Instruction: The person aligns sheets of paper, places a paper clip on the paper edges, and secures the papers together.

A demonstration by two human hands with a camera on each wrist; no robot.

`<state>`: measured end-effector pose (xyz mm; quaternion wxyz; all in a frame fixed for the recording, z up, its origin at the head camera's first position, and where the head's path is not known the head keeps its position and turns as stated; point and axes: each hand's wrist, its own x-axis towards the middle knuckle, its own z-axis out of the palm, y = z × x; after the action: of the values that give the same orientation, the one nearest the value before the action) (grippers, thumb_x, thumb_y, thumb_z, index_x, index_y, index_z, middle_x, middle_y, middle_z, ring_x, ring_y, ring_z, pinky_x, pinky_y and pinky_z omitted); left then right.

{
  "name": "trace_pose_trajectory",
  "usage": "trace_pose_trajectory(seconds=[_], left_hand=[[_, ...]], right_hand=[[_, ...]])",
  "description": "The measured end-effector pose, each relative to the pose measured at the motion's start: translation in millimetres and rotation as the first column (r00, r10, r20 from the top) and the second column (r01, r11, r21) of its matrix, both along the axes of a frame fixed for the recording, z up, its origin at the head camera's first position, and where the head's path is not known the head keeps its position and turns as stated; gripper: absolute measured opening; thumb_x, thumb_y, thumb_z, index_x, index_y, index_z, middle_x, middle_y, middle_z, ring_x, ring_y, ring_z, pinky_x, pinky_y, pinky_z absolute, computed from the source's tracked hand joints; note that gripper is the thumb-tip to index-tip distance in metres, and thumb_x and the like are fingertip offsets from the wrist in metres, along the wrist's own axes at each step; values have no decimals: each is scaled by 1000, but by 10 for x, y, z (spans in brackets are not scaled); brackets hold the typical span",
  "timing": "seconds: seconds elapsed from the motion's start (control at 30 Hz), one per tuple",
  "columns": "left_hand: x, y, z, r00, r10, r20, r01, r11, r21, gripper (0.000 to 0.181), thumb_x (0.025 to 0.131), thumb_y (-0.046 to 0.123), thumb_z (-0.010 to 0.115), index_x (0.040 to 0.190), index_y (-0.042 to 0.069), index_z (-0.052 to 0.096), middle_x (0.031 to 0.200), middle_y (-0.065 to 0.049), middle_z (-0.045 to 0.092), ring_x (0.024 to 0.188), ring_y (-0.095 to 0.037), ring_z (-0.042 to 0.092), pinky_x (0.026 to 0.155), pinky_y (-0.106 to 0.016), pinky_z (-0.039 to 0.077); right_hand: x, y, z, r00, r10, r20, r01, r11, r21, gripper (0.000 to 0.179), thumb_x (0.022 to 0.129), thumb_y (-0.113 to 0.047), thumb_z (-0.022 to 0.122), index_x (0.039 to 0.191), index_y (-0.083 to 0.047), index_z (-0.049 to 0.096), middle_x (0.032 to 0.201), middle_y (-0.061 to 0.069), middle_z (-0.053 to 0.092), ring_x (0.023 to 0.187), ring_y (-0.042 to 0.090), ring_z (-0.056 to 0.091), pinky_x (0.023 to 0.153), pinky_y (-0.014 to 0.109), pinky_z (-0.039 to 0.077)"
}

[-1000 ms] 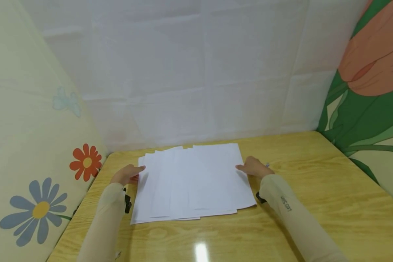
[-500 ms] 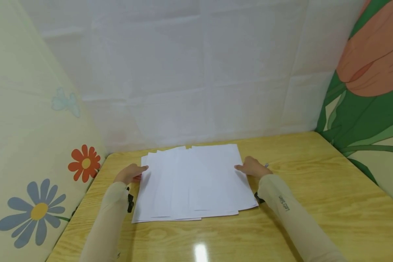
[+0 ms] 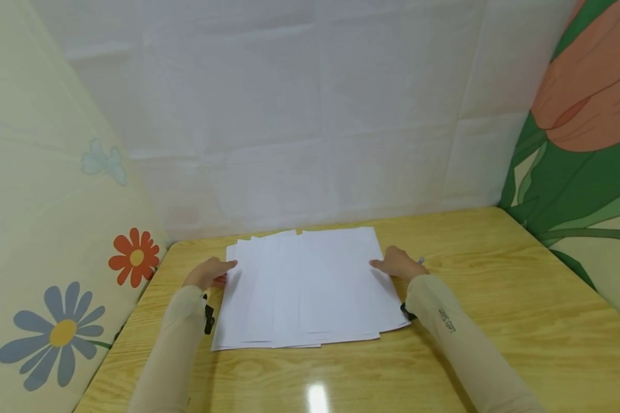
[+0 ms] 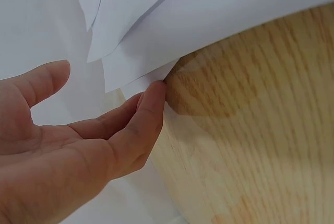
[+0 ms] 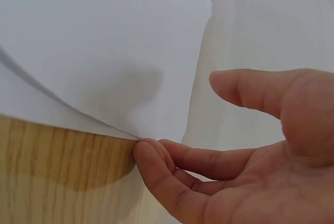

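Several white paper sheets [image 3: 310, 287] lie overlapped in a loose, uneven fan on the wooden table. At their left side is my left hand [image 3: 209, 272]. In the left wrist view its fingertips [image 4: 154, 96] push against the paper edges, while the thumb stands apart from the sheets. My right hand [image 3: 399, 264] is at the opposite side. Seen from the right wrist, its bent fingertips [image 5: 148, 153] meet the edge of the sheets [image 5: 104, 36] and the thumb is raised clear of them. Neither hand pinches the paper.
The yellowish wooden table [image 3: 496, 298] extends to the right and in front of the sheets. A white cloth [image 3: 310, 115] hangs behind it. Printed flower panels stand at the left [image 3: 62, 172] and right [image 3: 594, 189].
My left hand has moved slightly to the right, and the left edges of the sheets have shifted inward with it. The right hand has hardly moved.
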<state>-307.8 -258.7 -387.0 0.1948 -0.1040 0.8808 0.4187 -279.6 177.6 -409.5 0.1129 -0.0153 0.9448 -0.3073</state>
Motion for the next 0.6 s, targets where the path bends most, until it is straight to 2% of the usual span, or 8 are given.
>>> trace_pose_trajectory(seconds=[0.17,0.37,0.6], left_hand=[[11,6,4,1000,-5,-3,5,999,50,60,100,25,51,135,-15,22,102,-16,38,86,-23,43,83,-33,49],[25,44,20,1000,-8,1,8,995,99,57,100,23,51,133,-13,22,98,-14,39,79,-20,43,80,-33,49],[66,103,54,1000,5,-4,-5,998,64,53,101,24,51,130,-13,27,98,-15,40,83,-22,44,80,-32,50]], right_hand=[[-10,-4,-2,1000,-3,9,3,1000,-10,36,95,-28,58,85,6,51,69,7,41,62,19,42,55,28,37],[13,-16,24,1000,-8,10,8,1000,-8,37,95,-27,58,88,8,51,72,9,44,65,20,44,57,29,39],[44,-21,37,1000,-11,28,12,1000,-27,35,95,-27,57,74,-2,47,61,3,38,54,15,38,52,27,36]])
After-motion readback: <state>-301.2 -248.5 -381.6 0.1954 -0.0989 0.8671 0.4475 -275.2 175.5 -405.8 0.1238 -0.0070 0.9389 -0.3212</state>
